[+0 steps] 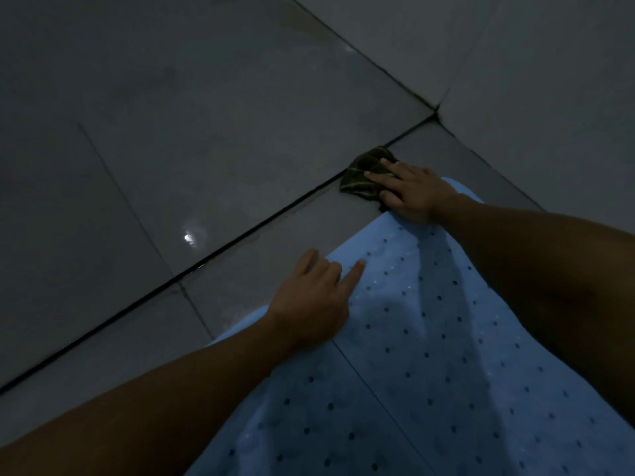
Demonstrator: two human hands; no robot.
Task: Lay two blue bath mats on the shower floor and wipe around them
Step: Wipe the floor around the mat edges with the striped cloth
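Note:
Two light blue bath mats with small holes lie side by side on the grey tiled floor, the far one [412,297] and the near one [309,424], meeting at a dark seam. My left hand [316,300] rests flat, fingers spread, across the left edge of the far mat and the tile. My right hand [409,192] presses a dark green striped cloth [364,173] onto the floor just beyond the far mat's corner, close to the wall.
Grey wall tiles [206,132] rise behind the floor joint, and a second wall [549,97] meets it at a corner [436,111]. Wet floor tile [240,269] shows left of the mats. The light is dim.

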